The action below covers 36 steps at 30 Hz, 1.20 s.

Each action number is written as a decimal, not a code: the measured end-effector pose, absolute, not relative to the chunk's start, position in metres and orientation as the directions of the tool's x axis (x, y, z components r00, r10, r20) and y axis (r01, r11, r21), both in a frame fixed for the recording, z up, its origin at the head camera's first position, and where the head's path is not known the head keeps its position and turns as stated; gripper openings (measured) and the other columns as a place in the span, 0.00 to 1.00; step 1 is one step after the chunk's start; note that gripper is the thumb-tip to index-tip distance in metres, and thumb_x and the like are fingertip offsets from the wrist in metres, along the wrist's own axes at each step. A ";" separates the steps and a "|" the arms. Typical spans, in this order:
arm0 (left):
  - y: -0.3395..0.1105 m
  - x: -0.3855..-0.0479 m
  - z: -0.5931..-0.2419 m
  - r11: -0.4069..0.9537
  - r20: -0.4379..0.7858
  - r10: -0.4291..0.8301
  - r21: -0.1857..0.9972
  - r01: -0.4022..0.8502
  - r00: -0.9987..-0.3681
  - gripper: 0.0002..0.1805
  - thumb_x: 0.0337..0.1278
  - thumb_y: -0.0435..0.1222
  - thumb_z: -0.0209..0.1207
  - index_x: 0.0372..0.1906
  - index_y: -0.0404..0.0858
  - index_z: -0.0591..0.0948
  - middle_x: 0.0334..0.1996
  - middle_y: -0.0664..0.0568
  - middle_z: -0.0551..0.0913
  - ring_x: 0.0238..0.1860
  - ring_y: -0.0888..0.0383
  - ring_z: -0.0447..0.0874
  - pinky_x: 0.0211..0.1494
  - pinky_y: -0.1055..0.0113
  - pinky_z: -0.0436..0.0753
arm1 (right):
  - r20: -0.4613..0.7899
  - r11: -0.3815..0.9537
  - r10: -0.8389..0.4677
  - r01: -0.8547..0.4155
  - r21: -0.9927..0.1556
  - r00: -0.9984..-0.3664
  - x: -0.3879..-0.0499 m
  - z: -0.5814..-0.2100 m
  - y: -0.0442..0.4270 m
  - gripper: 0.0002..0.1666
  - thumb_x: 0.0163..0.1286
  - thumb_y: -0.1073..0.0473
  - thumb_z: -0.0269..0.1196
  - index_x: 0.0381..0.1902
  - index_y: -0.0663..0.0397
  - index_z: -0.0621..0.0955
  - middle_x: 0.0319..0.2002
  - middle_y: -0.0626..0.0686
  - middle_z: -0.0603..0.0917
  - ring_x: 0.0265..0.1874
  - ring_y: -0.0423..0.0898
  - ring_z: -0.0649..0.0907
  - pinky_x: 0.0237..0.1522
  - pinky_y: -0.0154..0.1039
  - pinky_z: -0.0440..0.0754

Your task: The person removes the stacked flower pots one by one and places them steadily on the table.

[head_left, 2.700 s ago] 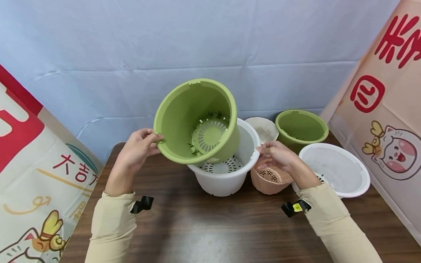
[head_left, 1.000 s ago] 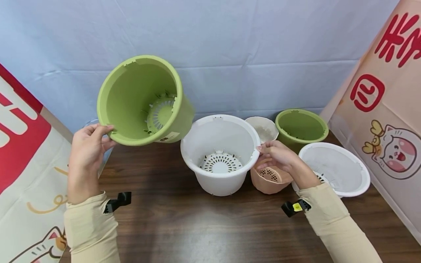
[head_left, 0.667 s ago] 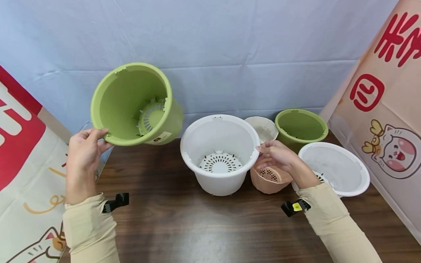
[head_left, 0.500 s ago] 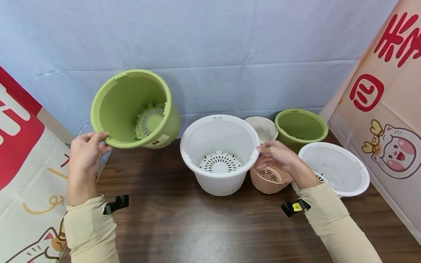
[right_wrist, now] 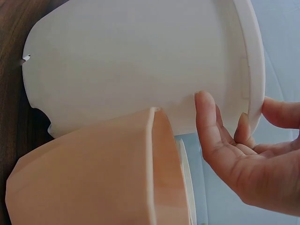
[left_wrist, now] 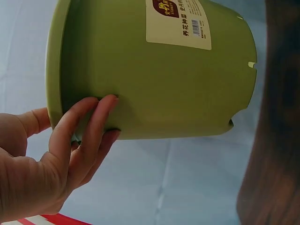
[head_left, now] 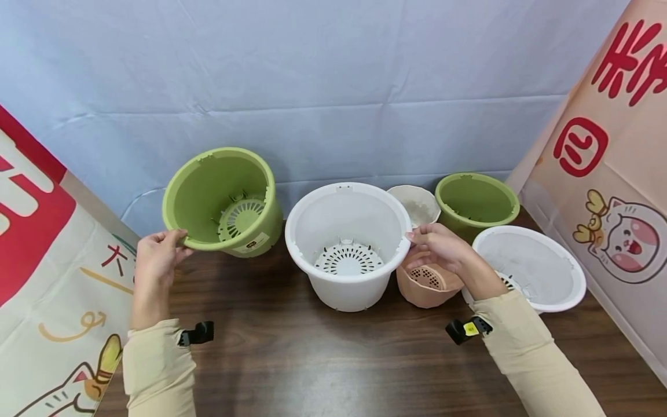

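A green plastic flower pot [head_left: 213, 191], its slotted base showing inside, tilts toward me over the table's back left. My left hand [head_left: 160, 255] pinches its rim, thumb over the edge and fingers underneath. A label sticks to its side in the left wrist view, where a gap shows between its base and the table. At the middle, a white flower pot [head_left: 346, 292] with a perforated base stands upright. My right hand [head_left: 440, 246] pinches its right rim. The right wrist view shows those fingertips [right_wrist: 205, 105] against the outer wall, close above a peach pot [right_wrist: 89, 173].
To the right of the white pot is the peach pot, with a small cream pot [head_left: 417, 200] behind it. Farther right are a second green pot [head_left: 476, 200] and a second white pot [head_left: 528, 266]. Cloth [head_left: 333, 69] hangs behind the wooden table [head_left: 323, 359]; printed banners flank it.
My left hand lifted the green pot out of the white one and carried it left. Since then it has lowered toward the table and shifted slightly right. My right hand stays on the white rim.
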<state>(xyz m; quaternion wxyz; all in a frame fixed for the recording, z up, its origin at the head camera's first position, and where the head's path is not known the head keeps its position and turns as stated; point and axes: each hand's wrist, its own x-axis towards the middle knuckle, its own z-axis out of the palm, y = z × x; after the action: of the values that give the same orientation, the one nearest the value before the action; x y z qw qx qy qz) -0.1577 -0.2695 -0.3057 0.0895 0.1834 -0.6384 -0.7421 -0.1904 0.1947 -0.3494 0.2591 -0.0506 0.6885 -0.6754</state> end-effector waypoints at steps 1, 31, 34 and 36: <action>-0.269 -0.159 -0.309 -0.161 -0.168 -0.380 0.980 -0.114 -0.910 0.05 0.59 0.26 0.49 0.29 0.30 0.73 0.24 0.52 0.75 0.20 0.63 0.79 0.28 0.76 0.82 | -0.288 0.082 -0.419 0.280 -0.957 -0.861 -0.190 -0.350 0.195 0.08 0.71 0.66 0.43 0.39 0.70 0.64 0.27 0.56 0.80 0.30 0.49 0.83 0.40 0.49 0.83; -0.265 -0.172 -0.373 0.019 -0.224 -0.337 0.969 -0.245 -0.914 0.09 0.61 0.28 0.46 0.38 0.25 0.72 0.21 0.54 0.77 0.19 0.66 0.80 0.31 0.75 0.83 | -0.287 0.073 -0.420 0.283 -0.956 -0.861 -0.188 -0.347 0.193 0.08 0.71 0.65 0.45 0.38 0.68 0.66 0.28 0.58 0.80 0.29 0.50 0.82 0.40 0.49 0.83; -0.264 -0.173 -0.375 0.014 -0.233 -0.321 0.968 -0.250 -0.918 0.09 0.61 0.29 0.46 0.37 0.25 0.72 0.20 0.54 0.78 0.20 0.66 0.81 0.34 0.73 0.83 | -0.292 0.073 -0.419 0.288 -0.955 -0.860 -0.189 -0.348 0.193 0.07 0.71 0.65 0.44 0.38 0.67 0.66 0.28 0.57 0.80 0.29 0.50 0.82 0.41 0.51 0.82; -0.264 -0.174 -0.377 0.008 -0.236 -0.310 0.968 -0.251 -0.921 0.09 0.62 0.29 0.45 0.38 0.25 0.72 0.20 0.55 0.78 0.21 0.66 0.81 0.36 0.71 0.83 | -0.291 0.075 -0.421 0.287 -0.955 -0.859 -0.190 -0.349 0.194 0.07 0.71 0.65 0.44 0.38 0.67 0.66 0.28 0.57 0.80 0.29 0.50 0.82 0.41 0.52 0.82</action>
<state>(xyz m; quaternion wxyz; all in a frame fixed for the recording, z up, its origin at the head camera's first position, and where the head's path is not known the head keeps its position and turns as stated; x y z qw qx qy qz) -0.1744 -0.2636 -0.3766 0.0219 0.1976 -0.7096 -0.6760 -0.1901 0.1942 -0.3494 0.2608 -0.0489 0.6854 -0.6781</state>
